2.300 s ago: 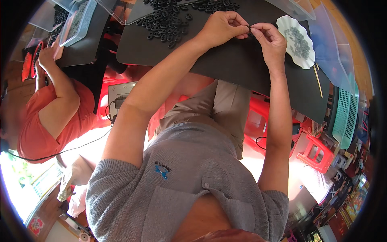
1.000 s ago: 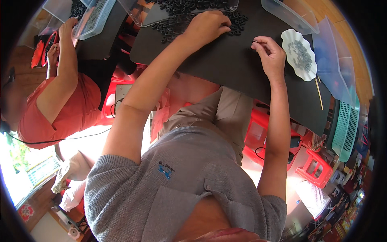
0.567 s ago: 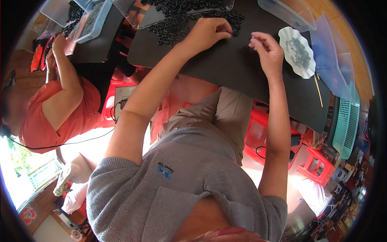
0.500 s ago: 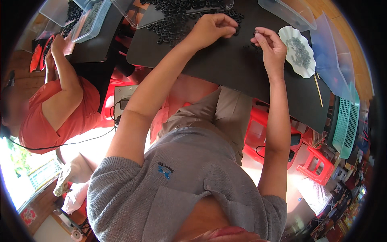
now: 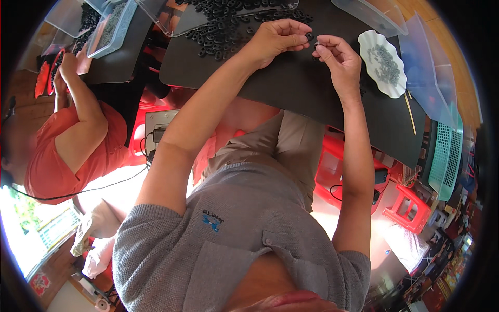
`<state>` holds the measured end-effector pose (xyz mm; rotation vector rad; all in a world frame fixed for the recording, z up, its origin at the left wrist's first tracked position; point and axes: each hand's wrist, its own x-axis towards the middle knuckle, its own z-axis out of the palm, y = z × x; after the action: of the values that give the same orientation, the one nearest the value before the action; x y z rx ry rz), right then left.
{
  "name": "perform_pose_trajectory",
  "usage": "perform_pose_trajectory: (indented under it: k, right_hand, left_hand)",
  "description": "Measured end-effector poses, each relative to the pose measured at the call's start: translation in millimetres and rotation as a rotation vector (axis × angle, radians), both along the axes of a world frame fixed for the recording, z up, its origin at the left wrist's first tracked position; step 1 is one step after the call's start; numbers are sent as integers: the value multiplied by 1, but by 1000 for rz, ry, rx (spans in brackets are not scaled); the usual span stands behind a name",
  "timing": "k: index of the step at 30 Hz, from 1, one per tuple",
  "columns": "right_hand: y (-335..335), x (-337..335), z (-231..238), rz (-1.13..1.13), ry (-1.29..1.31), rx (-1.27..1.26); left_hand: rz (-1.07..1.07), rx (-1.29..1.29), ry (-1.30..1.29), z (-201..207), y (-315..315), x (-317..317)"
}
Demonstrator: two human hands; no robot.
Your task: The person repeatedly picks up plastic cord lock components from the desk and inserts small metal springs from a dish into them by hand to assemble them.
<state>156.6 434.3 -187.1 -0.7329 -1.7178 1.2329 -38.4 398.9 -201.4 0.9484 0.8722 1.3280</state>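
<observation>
Between the thumb and fingers of my left hand is a small black oval ring. Close beside it, my right hand pinches a tiny piece, partly hidden by the fingertips and too small to name. The two hands' fingertips face each other just above the dark table, a small gap apart. Many more black oval rings lie heaped beyond and left of my left hand. Right of my right hand, a white wavy-edged dish holds many tiny greyish clear pieces.
Thin wooden sticks lie by the dish on the dark table. Clear plastic bins and a green basket line the right side. At left, a person in red works at another table with a blue-tinted tub.
My right hand has moved left, toward my left hand. My left hand has shifted slightly right, and a black ring now shows at its fingertips.
</observation>
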Motion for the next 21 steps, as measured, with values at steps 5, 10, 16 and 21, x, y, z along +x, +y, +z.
perform_pose_trajectory:
  k: [5,10,16,21]
  right_hand:
    - [-2,-2,-4,39,-26,66]
    - [1,-2,-5,56,-52,174]
    - [0,0,-3,33,57,-28]
    - [1,-1,-5,57,-40,-32]
  left_hand:
    - [15,42,118,-2,-2,5]
    - [11,28,69,-2,-2,5]
    - [25,30,54,-3,0,3]
    - [-19,58,98,-5,0,3]
